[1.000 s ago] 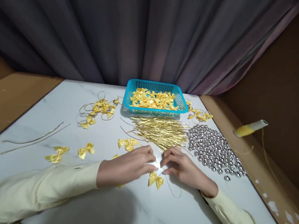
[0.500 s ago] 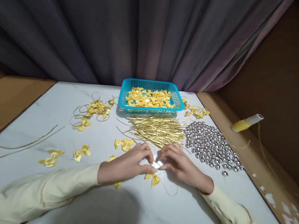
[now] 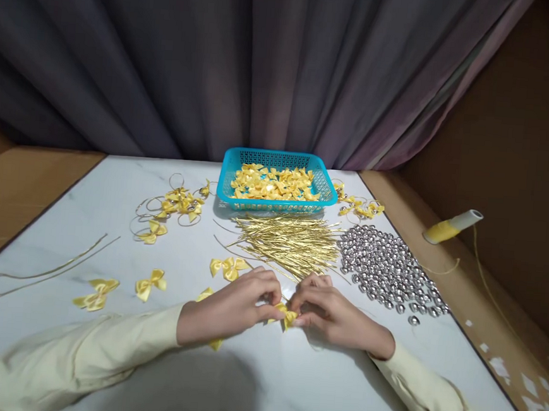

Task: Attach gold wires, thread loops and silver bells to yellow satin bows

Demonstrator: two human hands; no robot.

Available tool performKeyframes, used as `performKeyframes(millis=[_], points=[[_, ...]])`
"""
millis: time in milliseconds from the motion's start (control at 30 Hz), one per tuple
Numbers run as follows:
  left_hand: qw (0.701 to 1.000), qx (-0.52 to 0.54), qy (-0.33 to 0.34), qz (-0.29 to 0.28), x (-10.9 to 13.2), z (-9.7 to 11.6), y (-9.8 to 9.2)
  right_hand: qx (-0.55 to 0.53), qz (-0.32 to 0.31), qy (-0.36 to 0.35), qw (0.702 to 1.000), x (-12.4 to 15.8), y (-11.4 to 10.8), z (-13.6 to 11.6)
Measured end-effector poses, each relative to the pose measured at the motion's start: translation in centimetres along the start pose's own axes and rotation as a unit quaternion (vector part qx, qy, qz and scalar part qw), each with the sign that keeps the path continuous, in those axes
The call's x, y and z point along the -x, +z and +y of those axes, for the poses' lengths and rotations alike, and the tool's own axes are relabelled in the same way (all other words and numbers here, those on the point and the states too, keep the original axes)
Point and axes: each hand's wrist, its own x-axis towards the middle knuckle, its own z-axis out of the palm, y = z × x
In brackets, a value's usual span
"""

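Both hands, left hand (image 3: pixel 228 306) and right hand (image 3: pixel 330 311), now have fingers pinched on the yellow bow (image 3: pixel 287 315) at lower center of the desk (image 3: pixel 251 381) (it dangled below them a moment ago), so it's properly gripped.

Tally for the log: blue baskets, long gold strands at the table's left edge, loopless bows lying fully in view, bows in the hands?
Blue basket: 1
Long gold strands: 2
Loose bows: 3
Held bow, between left hand and right hand: 1
Total: 7
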Motion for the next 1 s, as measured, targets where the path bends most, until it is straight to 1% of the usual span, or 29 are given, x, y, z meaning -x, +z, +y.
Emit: performKeyframes(millis=[133, 233, 300, 367, 467, 567, 667, 767, 833, 1000], points=[[1.000, -0.011, 0.010, 0.013, 0.1, 0.9, -0.8, -0.021, 0.020, 0.005, 1.000, 0.1, -0.1, -0.4], [1.000, 0.007, -0.010, 0.022, 0.2, 1.5, -0.9, -0.026, 0.036, 0.021, 0.999, 0.1, 0.1, -0.8], [0.999, 0.028, -0.025, 0.010, 0.2, 1.7, -0.8, -0.040, 0.046, 0.035, 0.998, 0.1, 0.1, -1.1], [0.999, 0.035, -0.025, -0.009, 0.1, 1.5, -0.6, -0.062, 0.055, 0.047, 0.995, 0.0, 0.1, -1.3], [0.999, 0.038, -0.024, -0.018, -0.2, 1.0, -0.5, -0.117, 0.054, 0.068, 0.989, 0.0, -0.3, -1.3], [0.998, 0.054, -0.041, -0.017, -0.4, 0.7, -0.8, -0.218, 0.028, 0.083, 0.972, 0.4, -1.0, -0.6], [0.995, 0.069, -0.065, -0.029, -0.4, 0.8, -1.2, -0.324, -0.006, 0.102, 0.941, 1.1, -1.9, 0.5], [0.992, 0.083, -0.090, -0.038, -0.4, 1.1, -1.5, -0.368, -0.038, 0.115, 0.922, 1.4, -2.5, 1.0], [0.990, 0.090, -0.101, -0.036, -0.3, 1.3, -1.6, -0.389, -0.040, 0.114, 0.913, 1.4, -2.6, 0.9], [0.989, 0.095, -0.112, -0.025, -0.3, 1.7, -1.9, -0.445, -0.022, 0.119, 0.887, 0.8, -2.1, -0.2]])
